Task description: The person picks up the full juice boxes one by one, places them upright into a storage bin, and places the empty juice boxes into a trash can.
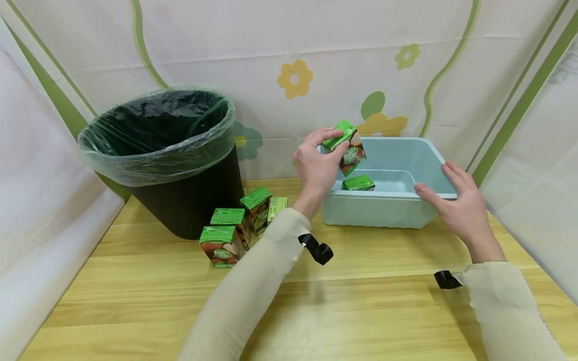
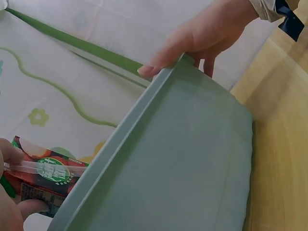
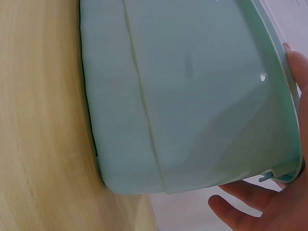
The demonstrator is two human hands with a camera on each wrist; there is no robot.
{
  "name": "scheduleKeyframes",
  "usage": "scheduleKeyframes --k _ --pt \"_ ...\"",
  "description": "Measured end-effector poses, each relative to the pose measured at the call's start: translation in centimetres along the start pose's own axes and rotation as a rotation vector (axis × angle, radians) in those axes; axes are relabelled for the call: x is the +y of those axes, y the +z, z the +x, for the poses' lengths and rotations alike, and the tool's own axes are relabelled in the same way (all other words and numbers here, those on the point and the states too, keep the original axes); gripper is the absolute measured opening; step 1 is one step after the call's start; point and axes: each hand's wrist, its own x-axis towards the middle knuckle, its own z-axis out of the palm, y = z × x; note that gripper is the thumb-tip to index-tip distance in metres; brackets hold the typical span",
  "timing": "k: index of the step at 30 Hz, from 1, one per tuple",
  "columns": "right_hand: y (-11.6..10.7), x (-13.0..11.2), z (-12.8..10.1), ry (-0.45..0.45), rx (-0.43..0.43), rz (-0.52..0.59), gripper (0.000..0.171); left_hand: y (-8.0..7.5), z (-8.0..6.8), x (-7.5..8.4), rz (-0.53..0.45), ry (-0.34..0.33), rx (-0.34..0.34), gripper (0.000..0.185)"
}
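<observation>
My left hand (image 1: 317,163) pinches a small juice box (image 1: 354,156) with a green top, tilted above the left end of a light blue plastic tub (image 1: 379,211). In the left wrist view a wrapped straw (image 2: 29,167) runs along this juice box's side. Inside the tub, near its front left corner, lies another green-topped juice box (image 1: 359,183). At the tub's front right corner my right hand (image 1: 467,216) grips the rim, thumb on the front edge and fingers along the right side.
Several juice boxes (image 1: 221,253) stand left of my left forearm, one with a pale yellow-green top (image 1: 277,206). Behind them is a black bin (image 1: 189,205) lined with a clear green bag (image 1: 153,165). Patterned cloth (image 1: 338,65) hangs behind the wooden table (image 1: 352,311).
</observation>
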Motion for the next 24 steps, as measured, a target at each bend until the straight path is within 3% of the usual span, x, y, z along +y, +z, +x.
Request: scheduleKeyframes --k 15,24 --pt "0.0 -0.3 -0.2 0.008 -0.001 0.007 0.09 1.9 1.5 -0.8 0.078 -0.096 -0.046 0.021" --pt "0.0 -0.2 -0.2 0.012 0.0 0.01 0.09 2.6 2.0 -1.1 0.19 -0.13 -0.162 0.019"
